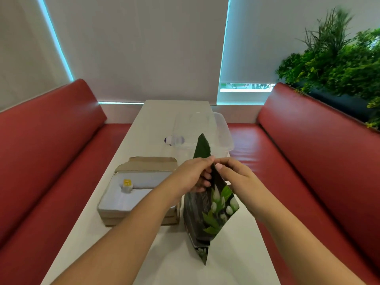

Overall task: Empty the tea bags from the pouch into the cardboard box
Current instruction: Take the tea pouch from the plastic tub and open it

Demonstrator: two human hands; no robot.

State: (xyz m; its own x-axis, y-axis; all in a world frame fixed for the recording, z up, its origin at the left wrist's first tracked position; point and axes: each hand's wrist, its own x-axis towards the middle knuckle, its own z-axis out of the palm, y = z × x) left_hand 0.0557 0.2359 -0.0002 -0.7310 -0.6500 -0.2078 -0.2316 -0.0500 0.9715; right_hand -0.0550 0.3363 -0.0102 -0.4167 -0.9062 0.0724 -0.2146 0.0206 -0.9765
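cardboard box [137, 190] open on the white counter [164, 262], left, a yellow-tagged tea bag [127, 185] inside | left hand [191, 175] – grip pinched on the pouch [209, 204] top edge | pouch upright just right of the box | right hand [236, 177] – grip pinching the same edge | clear tub [223, 134] behind

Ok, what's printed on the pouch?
The pouch is dark with white flowers and green leaves, seen in the head view.
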